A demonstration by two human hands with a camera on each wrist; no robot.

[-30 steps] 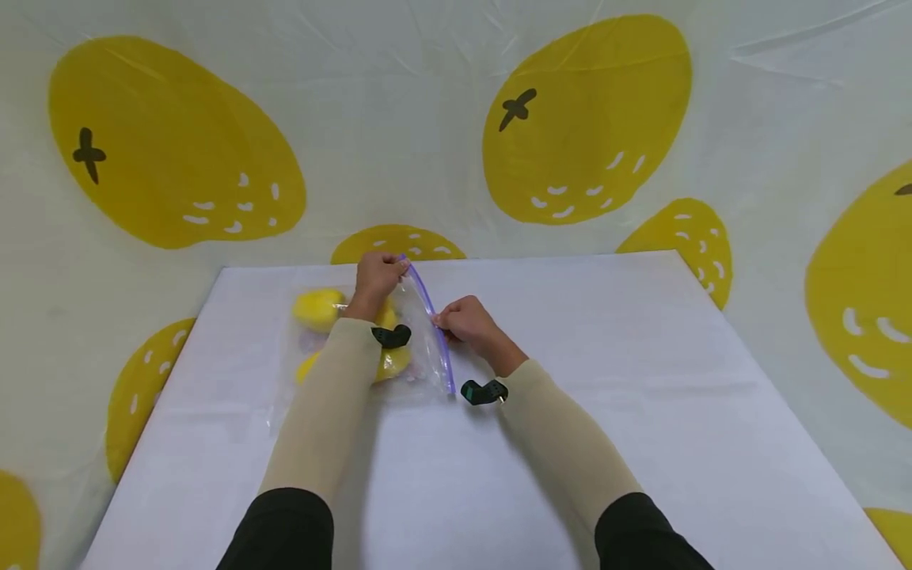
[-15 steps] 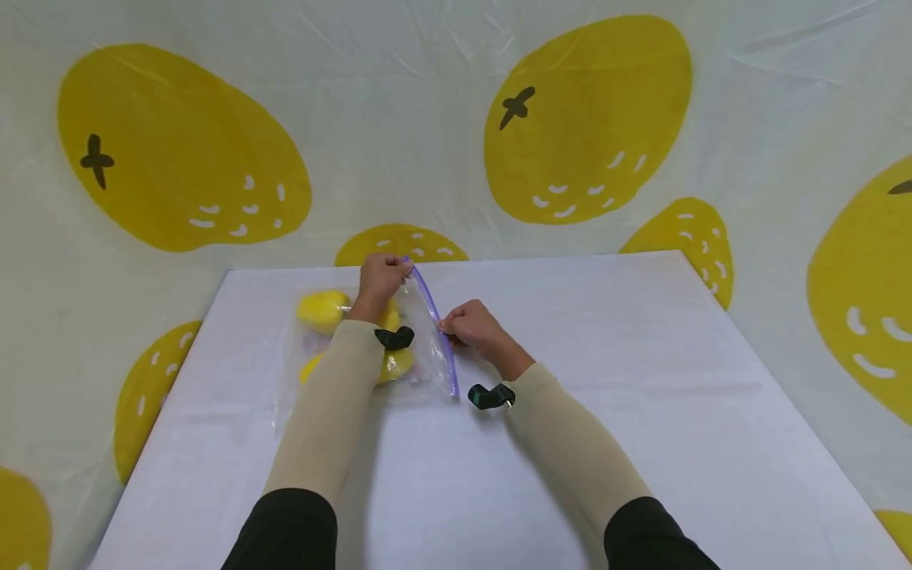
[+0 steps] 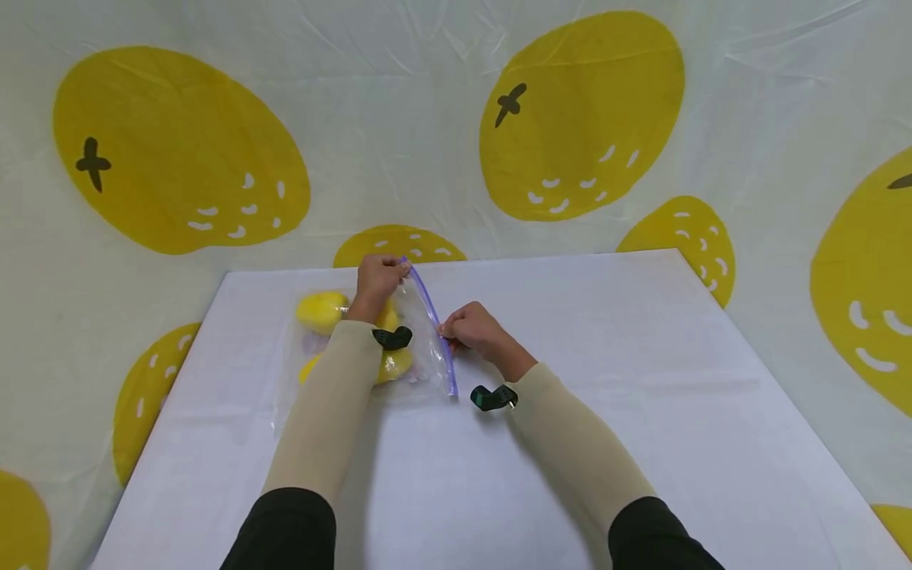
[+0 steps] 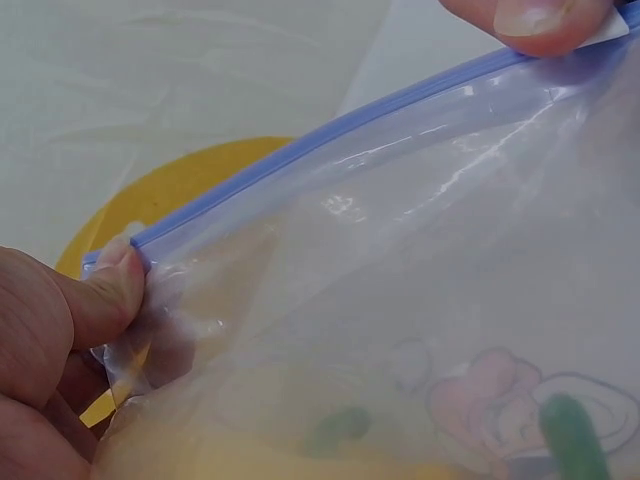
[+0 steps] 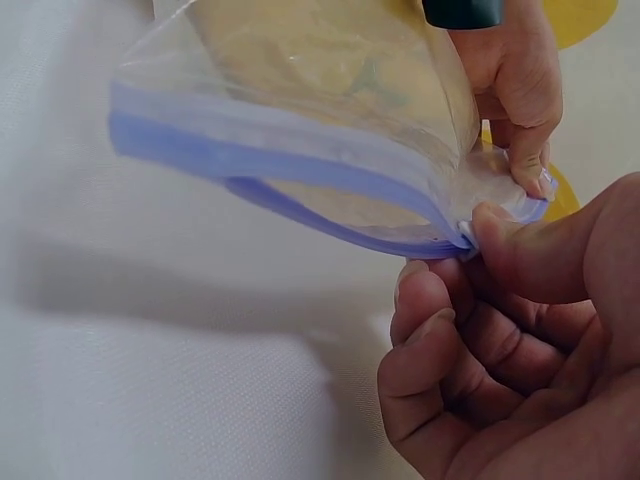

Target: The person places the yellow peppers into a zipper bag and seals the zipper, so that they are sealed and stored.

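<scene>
A clear zip bag with a purple closure strip lies on the white table, several yellow lemon-like things inside. Green parts show through the plastic in the left wrist view. My left hand pinches the far corner of the bag at the strip's end, thumb on top. My right hand pinches a small white slider on the strip between thumb and fingers. In the right wrist view the bag's mouth gapes on the near side of the slider; between the slider and my left hand the edges lie together.
The white table runs out to both sides and toward me. Behind it hangs a pale sheet printed with large yellow fruit. A dark wrist camera on my left sleeve covers part of the bag in the head view.
My right hand has shifted slightly toward me along the purple strip, still pinching it. My left hand keeps its hold on the far corner. The head view has moved a little.
</scene>
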